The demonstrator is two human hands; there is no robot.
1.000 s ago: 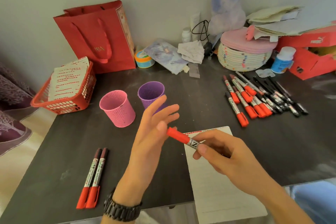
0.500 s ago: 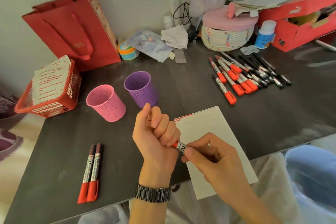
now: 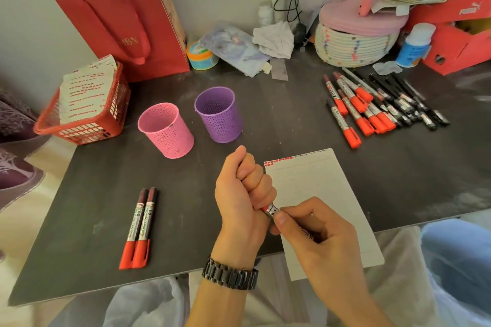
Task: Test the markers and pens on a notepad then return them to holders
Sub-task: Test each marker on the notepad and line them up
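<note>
My left hand (image 3: 245,191) is a fist wrapped round the red cap of a marker (image 3: 269,209), and my right hand (image 3: 316,233) grips the marker's barrel; only a short stretch of the marker shows between them. Both hands hover over the left edge of the white notepad (image 3: 318,188), which has red scribbles along its top. A pink holder (image 3: 167,131) and a purple holder (image 3: 219,115) stand upright behind my hands. Two red-capped markers (image 3: 138,228) lie side by side at the front left. Several red and black markers and pens (image 3: 377,103) lie in a row at the right.
A red basket (image 3: 87,111) with papers overhangs the dark table's left edge, with a red paper bag (image 3: 119,16) behind it. A woven basket with a pink lid (image 3: 356,40), a blue-labelled bottle (image 3: 414,45), red shoe boxes (image 3: 457,34) and crumpled clutter line the back.
My left hand, open a second ago, has closed into a fist round the marker's red cap. Both hands came down nearer the notepad, and the view tilted downward.
</note>
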